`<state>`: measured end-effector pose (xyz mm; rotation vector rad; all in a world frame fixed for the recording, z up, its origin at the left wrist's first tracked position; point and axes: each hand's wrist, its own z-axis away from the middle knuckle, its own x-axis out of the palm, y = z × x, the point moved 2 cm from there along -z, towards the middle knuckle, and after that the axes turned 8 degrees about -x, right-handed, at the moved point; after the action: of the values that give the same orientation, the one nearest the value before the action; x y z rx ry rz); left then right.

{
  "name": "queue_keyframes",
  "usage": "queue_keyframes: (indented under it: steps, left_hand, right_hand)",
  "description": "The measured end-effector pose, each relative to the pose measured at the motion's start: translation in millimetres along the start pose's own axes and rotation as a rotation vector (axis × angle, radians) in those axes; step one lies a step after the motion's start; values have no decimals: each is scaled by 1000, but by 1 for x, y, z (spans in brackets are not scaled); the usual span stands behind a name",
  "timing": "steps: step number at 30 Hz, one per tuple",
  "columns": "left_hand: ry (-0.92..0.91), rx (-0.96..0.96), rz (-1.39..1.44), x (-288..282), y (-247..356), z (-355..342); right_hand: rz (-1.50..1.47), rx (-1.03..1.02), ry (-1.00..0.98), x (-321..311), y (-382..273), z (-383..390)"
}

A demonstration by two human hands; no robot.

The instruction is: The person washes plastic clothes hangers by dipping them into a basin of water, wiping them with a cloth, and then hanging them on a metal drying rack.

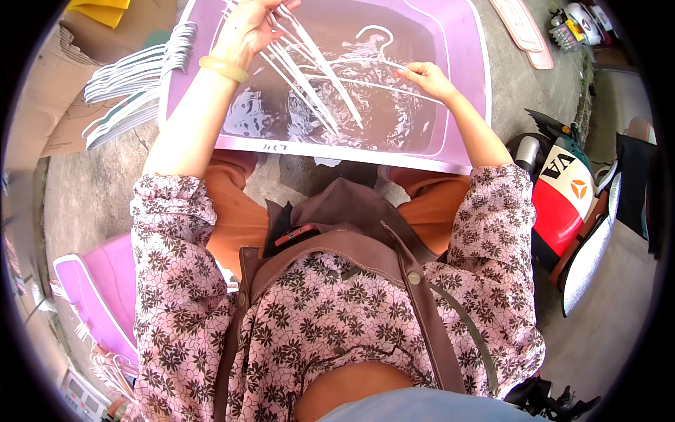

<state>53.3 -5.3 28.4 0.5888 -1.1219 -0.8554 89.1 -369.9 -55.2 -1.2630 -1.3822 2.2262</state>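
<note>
My left hand is closed around several white hangers, which slant down over brownish water in a pink-purple tub. At the tub's right side, my right hand pinches one shoulder of a single white hanger. Its hook points away from me, and its lower bar lies at or just under the rippled water. Part of that hanger passes behind the bunch, so whether they touch is unclear.
A stack of white hangers hooks over the tub's left rim, beside cardboard. Another purple tub stands at lower left. A red and white scooter is close on my right. A pink board lies at far right.
</note>
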Motion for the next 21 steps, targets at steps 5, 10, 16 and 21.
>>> queue_keyframes:
  steps: [5, 10, 16, 21]
  left_hand:
    - [49, -26, -8, -2, -3, 8]
    - [-86, -100, 60, 13, -4, 25]
    - [-240, -231, 241, 23, -24, 35]
    - [-412, -179, 334, 25, -44, 27]
  right_hand:
    - [257, 233, -159, -39, -51, 18]
    - [524, 342, -41, -93, -57, 35]
    - [118, 39, 192, -38, -94, 8]
    - [13, 80, 211, 35, -92, -21]
